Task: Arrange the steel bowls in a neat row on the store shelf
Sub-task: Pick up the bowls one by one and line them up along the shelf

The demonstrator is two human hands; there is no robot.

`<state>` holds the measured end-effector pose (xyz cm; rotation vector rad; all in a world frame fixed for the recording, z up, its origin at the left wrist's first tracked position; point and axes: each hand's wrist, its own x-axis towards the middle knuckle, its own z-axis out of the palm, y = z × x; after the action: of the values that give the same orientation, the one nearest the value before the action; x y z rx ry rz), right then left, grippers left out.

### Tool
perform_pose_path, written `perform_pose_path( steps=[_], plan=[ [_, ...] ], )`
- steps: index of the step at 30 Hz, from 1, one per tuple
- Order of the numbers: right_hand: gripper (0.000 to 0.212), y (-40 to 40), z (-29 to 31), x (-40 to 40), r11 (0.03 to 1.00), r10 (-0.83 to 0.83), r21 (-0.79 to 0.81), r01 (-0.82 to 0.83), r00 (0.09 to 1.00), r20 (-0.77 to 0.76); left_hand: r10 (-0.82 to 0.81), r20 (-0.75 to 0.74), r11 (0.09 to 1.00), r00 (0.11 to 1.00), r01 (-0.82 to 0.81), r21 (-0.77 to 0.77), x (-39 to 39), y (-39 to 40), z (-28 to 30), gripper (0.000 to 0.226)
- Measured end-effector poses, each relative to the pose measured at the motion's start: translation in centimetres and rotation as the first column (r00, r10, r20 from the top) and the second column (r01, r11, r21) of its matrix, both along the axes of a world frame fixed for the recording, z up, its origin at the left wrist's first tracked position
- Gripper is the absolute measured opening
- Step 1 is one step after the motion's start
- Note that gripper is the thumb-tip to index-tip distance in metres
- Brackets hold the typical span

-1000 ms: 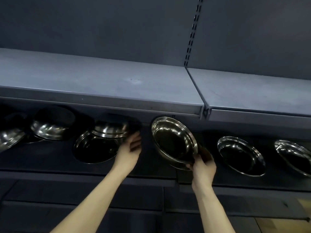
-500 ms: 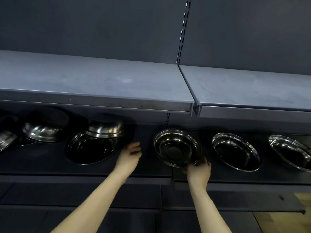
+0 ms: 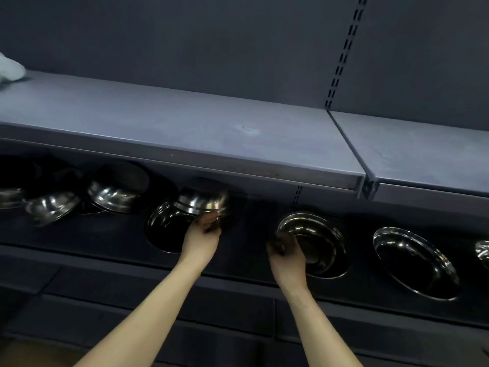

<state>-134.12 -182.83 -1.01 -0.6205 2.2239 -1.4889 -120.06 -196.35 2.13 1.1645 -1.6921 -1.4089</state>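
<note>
The dark lower shelf holds many shiny steel bowls. The left hand reaches up near the middle of this shelf. Its fingers curl around the rim of an upside-down bowl, pinching it. That bowl leans on an open bowl that sits just beside the hand, near the shelf's front edge.

The right hand is a little way to the right. Its fingers curl on the left rim of a tilted bowl and grip it. This bowl stands on the shelf with its open side facing out.

Another bowl sits further right, apart from the tilted one, also facing out. A bit of one more bowl shows at the right edge of the view.

On the left part of the shelf, a messy bunch of bowls leans this way and that, touching each other.

Above them is a grey upper shelf. A pale cloth lies at its far left end.
</note>
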Motion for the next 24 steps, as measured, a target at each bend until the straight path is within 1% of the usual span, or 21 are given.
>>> perform_pose_path(
  steps=[2,4,6,9,12,15,20,23,24],
  plan=[
    [0.035,-2.6,-0.2,1.5,0.99,0.125,0.074,-0.124,0.992,-0.012,0.055,0.011,0.998,0.998,-0.054,-0.016,1.1,-1.3,0.3,0.031],
    [0.04,-4.8,-0.1,2.8,0.969,0.211,0.134,-0.208,0.977,-0.014,0.101,0.042,0.994,0.994,-0.099,-0.036,2.1,-2.6,0.6,0.031],
    [0.047,-6.6,0.0,3.4,0.956,0.248,0.171,-0.237,0.968,-0.045,0.147,0.089,0.986,0.985,-0.139,-0.092,3.0,-4.2,0.5,0.032],
    [0.057,-8.9,0.6,4.1,0.948,0.268,0.193,-0.252,0.961,-0.063,0.168,0.229,0.977,0.959,-0.132,-0.165,3.9,-6.5,0.8,0.044],
    [0.066,-11.1,1.3,4.3,0.933,0.3,0.233,-0.273,0.95,-0.088,0.13,0.295,0.988,0.947,-0.098,-0.121,4.2,-8.8,1.1,0.057],
    [0.074,-13.0,1.9,4.6,0.917,0.332,0.265,-0.299,0.939,-0.089,0.056,0.336,0.994,0.94,-0.021,-0.109,3.9,-10.9,0.8,0.066],
    [0.077,-15.6,1.9,5.2,0.927,0.304,0.25,-0.279,0.95,-0.066,-0.006,0.381,0.984,0.925,0.073,-0.161,2.6,-13.0,0.3,0.074],
    [0.098,-17.4,-0.5,4.0,0.935,0.274,0.258,-0.242,0.957,-0.093,-0.037,0.423,0.985,0.905,0.104,-0.136,1.9,-14.3,-0.2,0.079],
    [0.101,-17.8,-1.0,3.8,0.934,0.273,0.261,-0.242,0.958,-0.088,-0.042,0.444,0.986,0.895,0.109,-0.127,1.7,-14.7,-0.3,0.081]
  ],
)
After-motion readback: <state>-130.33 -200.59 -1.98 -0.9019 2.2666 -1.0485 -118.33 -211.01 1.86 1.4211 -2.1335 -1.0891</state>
